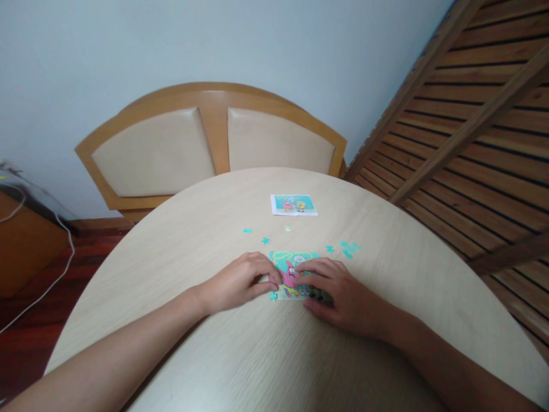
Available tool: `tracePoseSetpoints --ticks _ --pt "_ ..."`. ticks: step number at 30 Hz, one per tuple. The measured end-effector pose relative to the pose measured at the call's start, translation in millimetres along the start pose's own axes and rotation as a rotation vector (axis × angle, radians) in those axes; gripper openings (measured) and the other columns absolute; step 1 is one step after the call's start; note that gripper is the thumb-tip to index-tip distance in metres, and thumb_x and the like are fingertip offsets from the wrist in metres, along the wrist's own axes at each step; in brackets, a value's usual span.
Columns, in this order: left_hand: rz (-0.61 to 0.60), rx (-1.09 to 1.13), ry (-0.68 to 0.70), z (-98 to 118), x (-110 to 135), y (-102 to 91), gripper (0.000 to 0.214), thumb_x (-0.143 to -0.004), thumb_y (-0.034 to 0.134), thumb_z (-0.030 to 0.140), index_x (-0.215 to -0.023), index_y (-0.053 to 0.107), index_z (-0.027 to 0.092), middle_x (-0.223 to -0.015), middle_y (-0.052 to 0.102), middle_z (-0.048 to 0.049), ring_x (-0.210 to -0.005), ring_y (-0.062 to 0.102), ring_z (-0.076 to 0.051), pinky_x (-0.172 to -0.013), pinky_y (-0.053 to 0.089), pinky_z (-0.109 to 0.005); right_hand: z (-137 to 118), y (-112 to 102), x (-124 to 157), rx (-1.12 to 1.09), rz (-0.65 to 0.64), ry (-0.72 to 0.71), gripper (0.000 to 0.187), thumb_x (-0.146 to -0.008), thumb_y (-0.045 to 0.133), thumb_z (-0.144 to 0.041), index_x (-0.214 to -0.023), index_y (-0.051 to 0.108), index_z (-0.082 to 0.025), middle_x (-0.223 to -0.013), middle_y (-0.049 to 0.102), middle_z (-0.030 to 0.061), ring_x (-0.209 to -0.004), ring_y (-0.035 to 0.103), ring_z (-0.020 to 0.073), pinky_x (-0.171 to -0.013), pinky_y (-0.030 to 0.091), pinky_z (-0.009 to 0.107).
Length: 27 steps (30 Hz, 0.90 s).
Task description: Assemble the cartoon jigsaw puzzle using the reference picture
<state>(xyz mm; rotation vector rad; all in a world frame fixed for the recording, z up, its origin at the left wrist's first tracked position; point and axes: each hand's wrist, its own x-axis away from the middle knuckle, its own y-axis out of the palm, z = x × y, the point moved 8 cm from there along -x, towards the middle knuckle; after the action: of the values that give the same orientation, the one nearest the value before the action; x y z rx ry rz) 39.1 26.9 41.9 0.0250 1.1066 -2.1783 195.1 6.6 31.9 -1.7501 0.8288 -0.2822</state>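
A small jigsaw puzzle [291, 273], mostly assembled, lies flat on the table with a pink starfish character on a turquoise ground. At its left edge is my left hand [245, 279], thumb and fingertips pinched close together; whatever may be between them is hidden. My right hand [338, 289] rests over the puzzle's right part with fingers apart, covering much of that side. Just under my left thumb, a turquoise puzzle piece [273, 296] sits at the lower left corner.
Beyond the puzzle lies a printed picture card [294, 205] with the same characters. Loose turquoise pieces lie at the left [266, 241] and in a cluster at the right [349, 249]; a pale piece [288, 228] is near the card. A padded chair [221, 143] stands behind the round table [193, 229].
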Motion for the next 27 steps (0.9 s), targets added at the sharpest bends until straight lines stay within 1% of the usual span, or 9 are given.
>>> tracePoseSetpoints --ticks 2,5,7,9,13,19,27 --pt "0.032 0.082 -0.042 -4 0 -1.1 0.01 -0.098 0.061 0.024 -0.096 0.068 0.018 -0.095 0.073 -0.0029 -0.09 0.065 -0.015 -0.088 0.046 -0.03 0 -1 0 -0.003 0.002 0.0 0.037 -0.095 0.06 -0.039 -0.131 0.063 -0.028 -0.132 0.062 0.0108 -0.121 0.055 0.0273 -0.105 0.039 0.049" --pt "0.123 0.211 -0.143 -15 1 -3.0 0.012 -0.097 0.062 0.026 -0.094 0.067 0.016 -0.091 0.071 -0.0031 -0.084 0.063 -0.014 -0.08 0.049 -0.027 -1 -1 -1 -0.003 -0.001 -0.004 0.037 -0.096 0.059 -0.039 -0.13 0.064 -0.027 -0.131 0.063 0.0111 -0.12 0.056 0.0272 -0.105 0.039 0.049" --pt "0.176 0.229 -0.195 -22 2 -3.4 0.013 -0.096 0.063 0.028 -0.096 0.067 0.016 -0.091 0.071 -0.0033 -0.083 0.063 -0.014 -0.079 0.049 -0.028 -1 -1 -1 -0.002 -0.001 -0.006 0.037 -0.095 0.059 -0.039 -0.129 0.064 -0.027 -0.131 0.063 0.011 -0.12 0.056 0.0271 -0.105 0.039 0.049" --pt "0.195 0.195 -0.212 -25 2 -2.6 0.014 -0.094 0.064 0.029 -0.097 0.067 0.016 -0.091 0.07 -0.0037 -0.085 0.063 -0.015 -0.08 0.05 -0.029 -1 -1 -2 -0.002 0.002 -0.006 0.036 -0.095 0.06 -0.039 -0.128 0.065 -0.027 -0.13 0.063 0.0111 -0.12 0.056 0.0272 -0.105 0.039 0.049" --pt "0.182 0.102 -0.186 -23 -1 -0.9 0.013 -0.094 0.065 0.03 -0.096 0.068 0.017 -0.09 0.07 -0.0035 -0.085 0.063 -0.016 -0.081 0.05 -0.029 -1 -1 -2 -0.005 0.0 0.0 0.036 -0.095 0.06 -0.039 -0.128 0.065 -0.026 -0.131 0.063 0.011 -0.121 0.055 0.0275 -0.105 0.039 0.05" --pt "0.2 0.021 -0.146 -16 -7 -2.7 0.008 -0.094 0.066 0.027 -0.094 0.067 0.018 -0.089 0.071 -0.0027 -0.087 0.064 -0.016 -0.085 0.048 -0.03 -2 -1 -2 -0.009 0.003 -0.001 0.035 -0.096 0.059 -0.038 -0.128 0.065 -0.027 -0.131 0.063 0.0108 -0.121 0.055 0.0276 -0.104 0.039 0.05" --pt "0.158 -0.108 -0.115 -13 -8 2.2 0.01 -0.095 0.065 0.03 -0.096 0.068 0.02 -0.092 0.071 -0.0031 -0.09 0.062 -0.019 -0.089 0.046 -0.034 -5 -2 -2 0.021 0.003 -0.022 0.034 -0.096 0.059 -0.036 -0.128 0.065 -0.029 -0.133 0.062 0.01 -0.122 0.055 0.0276 -0.104 0.039 0.051"
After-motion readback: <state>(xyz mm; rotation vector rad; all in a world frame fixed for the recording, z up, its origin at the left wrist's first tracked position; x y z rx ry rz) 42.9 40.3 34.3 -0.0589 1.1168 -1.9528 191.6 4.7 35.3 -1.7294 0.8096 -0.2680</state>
